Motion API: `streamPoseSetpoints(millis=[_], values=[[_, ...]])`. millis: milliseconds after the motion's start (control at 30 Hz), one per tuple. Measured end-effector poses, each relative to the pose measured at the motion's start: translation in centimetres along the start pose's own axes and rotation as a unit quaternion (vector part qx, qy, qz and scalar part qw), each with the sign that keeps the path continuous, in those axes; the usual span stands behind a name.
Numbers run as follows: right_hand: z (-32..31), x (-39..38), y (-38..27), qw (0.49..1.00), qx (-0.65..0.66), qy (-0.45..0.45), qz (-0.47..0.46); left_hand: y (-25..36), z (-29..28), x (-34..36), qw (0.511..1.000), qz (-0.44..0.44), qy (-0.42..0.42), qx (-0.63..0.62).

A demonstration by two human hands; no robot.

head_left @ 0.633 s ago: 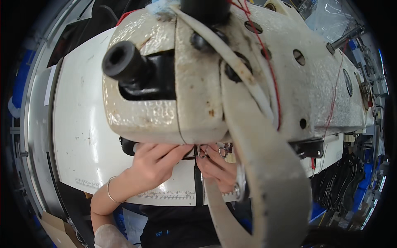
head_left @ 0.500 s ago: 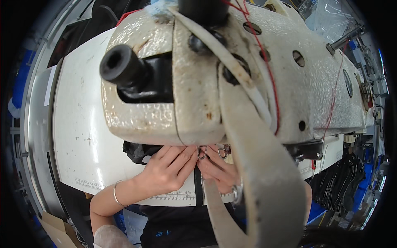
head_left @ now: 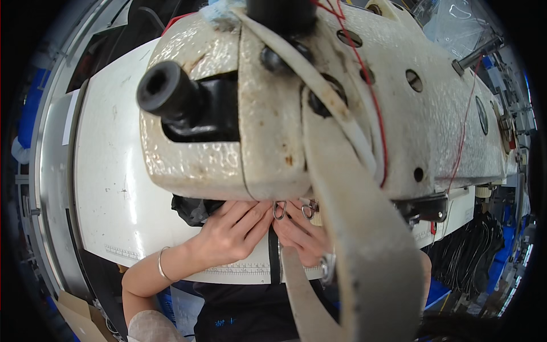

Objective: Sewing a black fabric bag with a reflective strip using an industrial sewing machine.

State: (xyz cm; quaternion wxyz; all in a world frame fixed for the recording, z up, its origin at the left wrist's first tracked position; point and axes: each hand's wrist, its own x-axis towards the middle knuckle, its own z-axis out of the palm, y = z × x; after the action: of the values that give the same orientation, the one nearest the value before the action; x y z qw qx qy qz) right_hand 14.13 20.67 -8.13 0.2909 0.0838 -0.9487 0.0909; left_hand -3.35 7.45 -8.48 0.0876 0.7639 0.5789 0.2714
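Okay, left hand [head_left: 231,236]: fingers pressed together, tips at the upper end of the black strip [head_left: 274,256], just below the machine head [head_left: 270,142]. Right hand [head_left: 302,235]: fingers bent and close together, on the strip's other side. Tips partly hidden, so can't tell whether either hand pinches it. Wire loops [head_left: 280,212] hang between the hands at the head's lower edge. Black material [head_left: 192,210] sits just left of the left hand, partly behind it. Strip runs down across the ruler scale [head_left: 228,272] near the table's [head_left: 122,188] front edge. Bracelet [head_left: 160,264] on left wrist. Curved lever [head_left: 373,251] hides the right wrist. Farther out: black knob [head_left: 162,88] on the head, red thread [head_left: 373,97] over it, cardboard box [head_left: 82,319] lower left.
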Motion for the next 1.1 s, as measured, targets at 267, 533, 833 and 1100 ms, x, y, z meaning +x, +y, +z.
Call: streamPoseSetpoints(millis=[267, 533, 833, 1100], values=[[1.7, 0.4, 1.7, 0.991, 0.096, -0.021, 0.090, -3.2, -0.2, 1.3, 0.999, -0.021, 0.032, -0.006], [-1.3, 0.7, 1.0, 0.996, -0.027, -0.069, -0.044, -0.1, -3.5, 3.2, 0.984, -0.049, 0.023, 0.171], [-3.7, -1.0, -8.6, 0.739, 0.569, -0.060, 0.357, 5.2, -11.8, 5.1, 0.938, 0.096, -0.298, 0.149], [-4.1, -1.4, -11.1, 0.794, 0.482, -0.150, 0.338, 4.9, -8.8, 1.5, 0.988, 0.103, -0.069, 0.097]])
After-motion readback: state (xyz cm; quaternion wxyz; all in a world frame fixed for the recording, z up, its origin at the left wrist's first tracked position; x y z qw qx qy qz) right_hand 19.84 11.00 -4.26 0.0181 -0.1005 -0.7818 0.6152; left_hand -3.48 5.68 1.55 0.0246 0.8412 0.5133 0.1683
